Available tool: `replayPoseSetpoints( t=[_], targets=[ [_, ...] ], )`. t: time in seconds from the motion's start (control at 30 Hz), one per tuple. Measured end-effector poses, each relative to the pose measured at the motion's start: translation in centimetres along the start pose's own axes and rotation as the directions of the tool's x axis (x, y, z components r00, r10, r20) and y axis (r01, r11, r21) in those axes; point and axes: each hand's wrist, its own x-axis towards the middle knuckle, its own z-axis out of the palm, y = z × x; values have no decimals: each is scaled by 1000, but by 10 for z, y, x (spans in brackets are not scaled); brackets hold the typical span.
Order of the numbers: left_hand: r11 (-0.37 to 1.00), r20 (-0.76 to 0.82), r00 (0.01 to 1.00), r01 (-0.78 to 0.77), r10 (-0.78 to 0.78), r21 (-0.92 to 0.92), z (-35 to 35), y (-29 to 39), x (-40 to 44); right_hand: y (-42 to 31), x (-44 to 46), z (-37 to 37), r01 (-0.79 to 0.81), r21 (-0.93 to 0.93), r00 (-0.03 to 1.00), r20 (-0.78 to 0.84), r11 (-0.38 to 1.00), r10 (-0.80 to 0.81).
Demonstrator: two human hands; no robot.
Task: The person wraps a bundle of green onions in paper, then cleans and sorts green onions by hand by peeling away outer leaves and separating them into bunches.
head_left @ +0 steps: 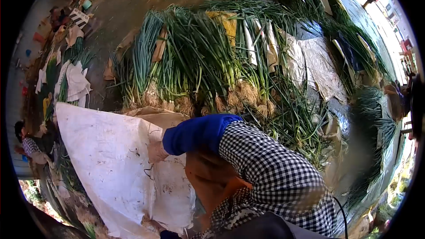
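A large white woven plastic sheet [106, 150], smudged with dirt and bits of plant, spreads out in front of me. My right hand [157, 151], below a blue sleeve, grips a fold of it near its upper right side; the fingers are partly hidden. Low in the view, my left hand [151, 224] holds the sheet close to its bottom edge and is only partly visible. Just past the sheet stand bundles of green onions [190, 57], roots toward me and long leaves pointing away.
Loose green onion leaves [301, 124] litter the floor to the right. More sacking [321, 64] lies among bundles at the upper right. Another person [31, 144] is at the far left, beside more bundles. Dark wet floor [119, 0] stretches behind.
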Motion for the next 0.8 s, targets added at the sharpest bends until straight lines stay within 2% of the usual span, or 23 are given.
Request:
replayPoseSetpoints(
  t=[0.07, 0.1, 0.13, 0.17, 0.2, 0.23, 0.27, 0.3, 0.33, 0.4, 0.43, 0.47, 0.5, 0.53, 0.57, 0.6, 0.63, 0.67, 0.7, 0.73, 0.77, 0.8],
  targets=[
    [997, 54, 998, 21, -17, -76, 11, 4, -19, -26, -14, -53, -108, 113, 994, -14, 988, 110],
    [994, 54, 998, 23, -18, -107, 15, 5, -26, -13, -11, -2, -73, 45, 976, 210, 996, 62],
    [990, 31, 999, 15, -11, -139, 14, 10, -31, -15, -5, 28, 73, -179, 846, 532, 981, 34],
    [989, 13, 1000, 16, -14, -147, 10, 18, -36, -14, -15, 5, -85, 90, 828, 561, 992, 21],
    [990, -128, 992, -12, -6, -138, 10, 34, -40, -14, -16, 22, -66, 56, 734, 679, 996, 11],
    [963, 13, 989, 145, -146, -227, 37, 29, -39, -12, -19, 9, -15, 74, 713, 700, 997, -41],
    [935, 143, 939, 331, -313, -129, 24, 47, -37, -4, -32, 28, -77, 101, 723, 691, 992, -14],
    [941, 142, 946, 311, -292, -133, -13, 79, -43, -5, -44, 46, -16, 76, 713, 700, 997, -42],
    [953, 147, 955, 276, -257, -128, -44, 99, -44, -3, -55, 39, -285, 230, 782, 617, 930, 87],
    [927, 156, 938, 335, -310, -169, -27, 93, -47, -1, -58, 26, -159, 236, 793, 609, 959, -18],
    [905, 167, 925, 372, -342, -205, -14, 86, -46, -3, -56, 18, -178, 227, 790, 613, 957, 1],
    [840, 169, 925, 379, -339, -389, 42, 53, -47, -10, -47, 3, -113, 221, 767, 640, 969, -56],
    [917, 115, 967, 254, -229, -308, 52, 42, -50, -14, -41, -5, -51, 215, 739, 665, 975, -108],
    [968, 61, 992, 119, -108, -220, 61, 35, -48, -18, -38, -5, -118, 264, 758, 647, 957, -85],
    [977, 104, 987, 136, -121, -162, 92, 23, -53, -19, -43, -6, -183, 311, 775, 629, 933, -58],
    [983, 140, 980, 157, -142, -99, 88, 36, -44, -9, -55, -7, -208, 289, 776, 630, 934, -22],
    [997, 260, 962, 79, -78, 5, 80, 44, -47, 1, -66, -7, -106, 402, 875, 472, 909, -107],
    [951, 388, 905, 258, -177, -169, 87, 47, -46, 1, -69, -28, 22, 497, 940, 286, 868, -188],
    [980, 511, 859, 133, -37, -152, 87, 39, -49, 14, -80, -57, -141, 471, 886, 453, 871, -101],
    [988, 622, 778, 11, 87, -152, 65, 49, -44, 24, -101, -66, -266, 460, 930, 354, 847, 100],
    [1000, 718, 696, 18, 3, -22, 59, 65, -22, 35, -122, -85, -383, 457, 922, 247, 803, 299],
    [999, 658, 752, -53, 48, -13, 50, 78, -2, 45, -149, -107, -564, 409, 825, 263, 717, 500]
  ],
)
